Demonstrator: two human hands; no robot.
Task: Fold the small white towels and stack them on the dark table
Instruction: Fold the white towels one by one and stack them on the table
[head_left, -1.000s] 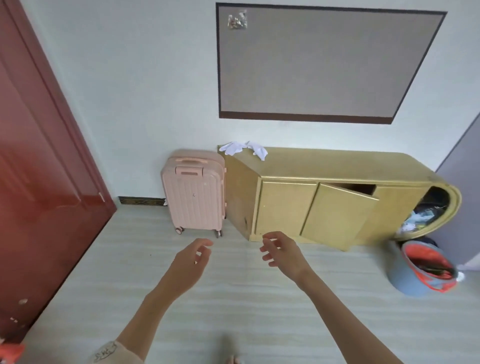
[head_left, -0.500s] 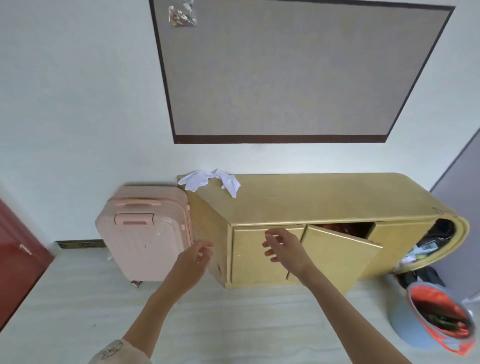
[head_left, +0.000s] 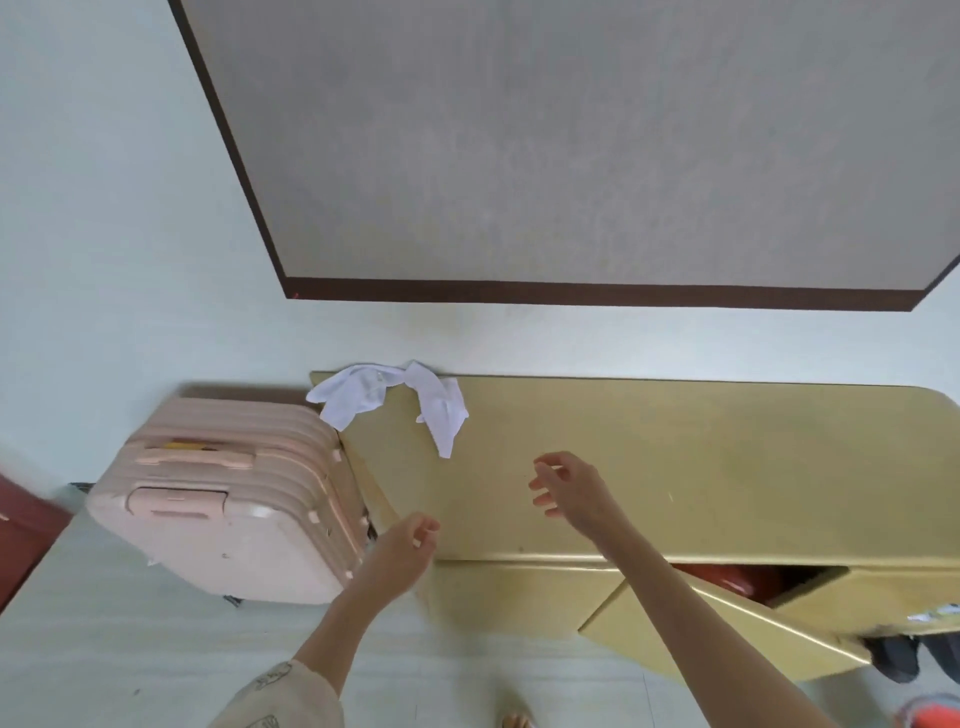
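A pale wall (head_left: 130, 208) carries a large grey board with a dark frame (head_left: 571, 145), and below it a yellow cabinet (head_left: 701, 467) stands on a light floor (head_left: 130, 665). The cabinet top serves as the worktop.

Both hands are raised over the front part of the worktop and hold nothing. The left hand (head_left: 402, 553) hangs near the cabinet's left front corner, forearm angled up from the lower left, fingers loosely curled inward with the thumb near the fingertips. The right hand (head_left: 569, 491) is farther in over the top, arm stretched from the lower right, fingers spread and slightly bent, palm turned left.

The white towels (head_left: 389, 400) lie crumpled at the back left corner of the worktop, against the wall, one end drooping over the left edge. They are apart from both hands; the right hand is the nearer.

A pink suitcase (head_left: 228, 504) stands just beside the cabinet's left end. One cabinet door (head_left: 717, 629) hangs open under the right forearm.
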